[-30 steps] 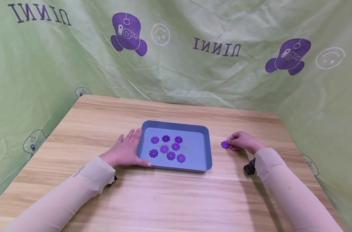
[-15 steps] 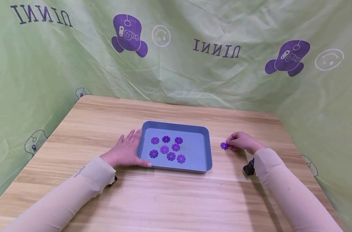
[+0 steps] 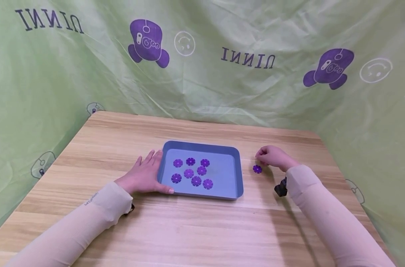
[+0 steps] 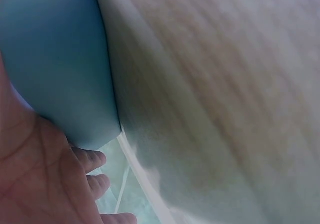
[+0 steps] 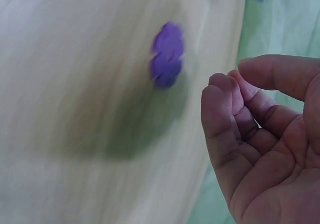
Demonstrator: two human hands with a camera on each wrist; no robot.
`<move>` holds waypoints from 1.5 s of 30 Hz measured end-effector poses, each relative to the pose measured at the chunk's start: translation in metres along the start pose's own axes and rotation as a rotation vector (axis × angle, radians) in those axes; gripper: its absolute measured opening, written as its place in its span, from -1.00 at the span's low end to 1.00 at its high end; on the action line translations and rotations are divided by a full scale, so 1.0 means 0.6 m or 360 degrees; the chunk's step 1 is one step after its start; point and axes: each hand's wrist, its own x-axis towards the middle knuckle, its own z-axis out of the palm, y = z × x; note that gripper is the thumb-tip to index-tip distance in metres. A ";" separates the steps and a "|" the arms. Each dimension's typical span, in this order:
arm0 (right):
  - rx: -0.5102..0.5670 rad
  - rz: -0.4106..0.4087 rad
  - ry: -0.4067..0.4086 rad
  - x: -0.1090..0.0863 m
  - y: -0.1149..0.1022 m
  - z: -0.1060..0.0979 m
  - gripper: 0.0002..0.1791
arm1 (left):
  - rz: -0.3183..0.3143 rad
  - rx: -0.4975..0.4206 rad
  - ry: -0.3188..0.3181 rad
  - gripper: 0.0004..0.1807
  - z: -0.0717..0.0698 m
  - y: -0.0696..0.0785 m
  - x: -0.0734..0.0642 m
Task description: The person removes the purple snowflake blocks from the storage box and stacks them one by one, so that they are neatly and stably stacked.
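A grey-blue tray (image 3: pixel 222 170) holds several purple notched discs (image 3: pixel 196 181), lying flat and apart from each other. My left hand (image 3: pixel 145 174) rests on the tray's left side with fingers extended, its thumb along the front rim. In the left wrist view, the palm (image 4: pixel 40 174) lies against the tray's outer wall (image 4: pixel 60 59). One more purple notched disc (image 3: pixel 257 169) lies on the table right of the tray. Just above and behind it is my right hand (image 3: pixel 274 157), fingers loosely bent. The right wrist view shows nothing between its thumb and fingers, with the disc (image 5: pixel 168 55) apart from them.
The wooden table (image 3: pixel 202 230) extends around the tray on all sides. A green printed curtain (image 3: pixel 202 89) hangs behind the table and along both sides. Black wrist cameras, such as the right one (image 3: pixel 281 187), sit at the cuffs.
My right hand has let go of the purple notched disc, which now lies on the table, and has lifted slightly away from it. The left hand and tray have stayed in place.
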 end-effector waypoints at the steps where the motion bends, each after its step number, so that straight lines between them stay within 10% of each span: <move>1: 0.0012 -0.0017 0.0002 0.000 -0.007 0.002 -0.78 | 0.0002 0.0000 0.0002 0.65 0.000 0.000 -0.001; 10: 0.0214 -0.0189 0.0117 0.013 -0.077 0.029 -0.73 | 0.0006 0.0014 -0.0007 0.64 -0.004 0.005 -0.004; 26: 0.0054 -0.0267 -0.0042 0.045 -0.173 0.099 -0.80 | 0.0002 -0.0030 -0.0019 0.64 -0.006 0.007 -0.004; 45: -0.0121 -0.0158 -0.0172 0.076 -0.196 0.154 -0.79 | 0.0012 -0.0018 -0.0018 0.61 -0.005 0.007 -0.006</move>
